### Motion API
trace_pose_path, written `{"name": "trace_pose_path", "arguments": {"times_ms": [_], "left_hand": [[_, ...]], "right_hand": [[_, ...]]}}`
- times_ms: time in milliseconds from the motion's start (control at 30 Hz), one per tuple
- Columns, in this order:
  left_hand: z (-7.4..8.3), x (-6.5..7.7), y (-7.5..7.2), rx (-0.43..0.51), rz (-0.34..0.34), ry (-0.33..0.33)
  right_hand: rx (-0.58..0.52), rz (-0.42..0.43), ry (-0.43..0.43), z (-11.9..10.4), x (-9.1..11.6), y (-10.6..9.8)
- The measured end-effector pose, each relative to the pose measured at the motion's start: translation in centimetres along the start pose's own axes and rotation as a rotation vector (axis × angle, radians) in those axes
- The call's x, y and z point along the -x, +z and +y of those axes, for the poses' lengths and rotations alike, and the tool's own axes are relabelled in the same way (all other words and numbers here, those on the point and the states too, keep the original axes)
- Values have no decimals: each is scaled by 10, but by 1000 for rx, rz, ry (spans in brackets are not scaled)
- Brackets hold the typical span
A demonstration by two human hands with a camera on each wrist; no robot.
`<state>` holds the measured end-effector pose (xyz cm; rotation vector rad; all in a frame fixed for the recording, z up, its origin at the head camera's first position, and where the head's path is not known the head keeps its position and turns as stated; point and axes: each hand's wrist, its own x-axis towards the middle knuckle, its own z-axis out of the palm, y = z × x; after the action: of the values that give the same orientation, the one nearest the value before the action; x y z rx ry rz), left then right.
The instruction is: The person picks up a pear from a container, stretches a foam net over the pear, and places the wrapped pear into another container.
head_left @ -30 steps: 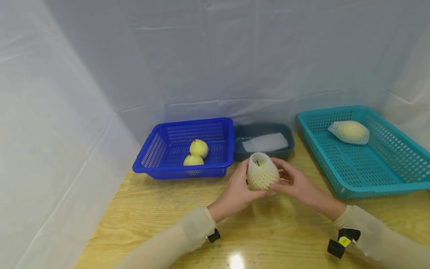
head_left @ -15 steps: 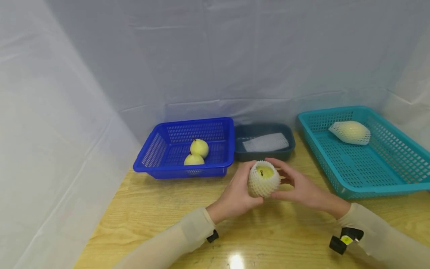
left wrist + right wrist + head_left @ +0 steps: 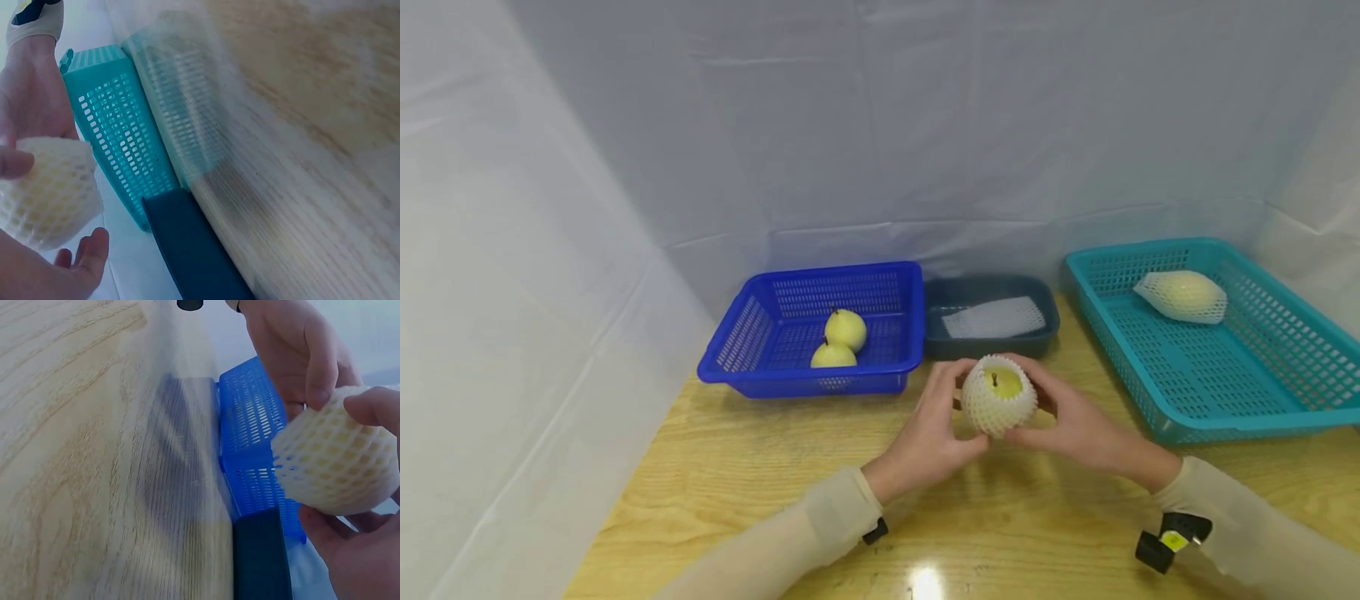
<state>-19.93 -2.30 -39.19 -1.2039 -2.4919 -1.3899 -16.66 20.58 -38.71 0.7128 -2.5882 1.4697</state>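
Note:
A yellow-green pear (image 3: 1000, 400) in a white foam net sleeve (image 3: 988, 412) is held up over the table between both hands. Its top and dark stem show through the sleeve's round opening. My left hand (image 3: 934, 429) holds it from the left, thumb low on the near side and fingers reaching behind. From the right, my right hand (image 3: 1071, 421) grips it with thumb at the front and fingers round the far side. In the right wrist view the net (image 3: 337, 456) is stretched over the fruit, with a thumb of each hand on it.
Two bare pears (image 3: 845, 331) lie in a blue basket (image 3: 820, 377) at the left. Beside it, a dark tub (image 3: 951, 292) holds flattened foam netting (image 3: 996, 317). A netted pear (image 3: 1187, 296) lies in the teal basket (image 3: 1213, 375) on the right.
The sleeve's rim, which stood up past the pear's top, has gone down and exposes the top and stem. Pear and hands have shifted slightly right, and the right fingers have closed back round it.

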Motion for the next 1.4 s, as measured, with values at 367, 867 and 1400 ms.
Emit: {"name": "trace_pose_path", "arguments": {"times_ms": [367, 867, 1400], "left_hand": [[7, -8, 15, -27, 11, -97], [13, -34, 37, 367, -61, -159], [27, -80, 80, 304, -323, -312]], "right_hand": [[-4, 78, 72, -1, 2, 1], [162, 124, 159, -12, 15, -23], [300, 155, 246, -43, 13, -95]]}}
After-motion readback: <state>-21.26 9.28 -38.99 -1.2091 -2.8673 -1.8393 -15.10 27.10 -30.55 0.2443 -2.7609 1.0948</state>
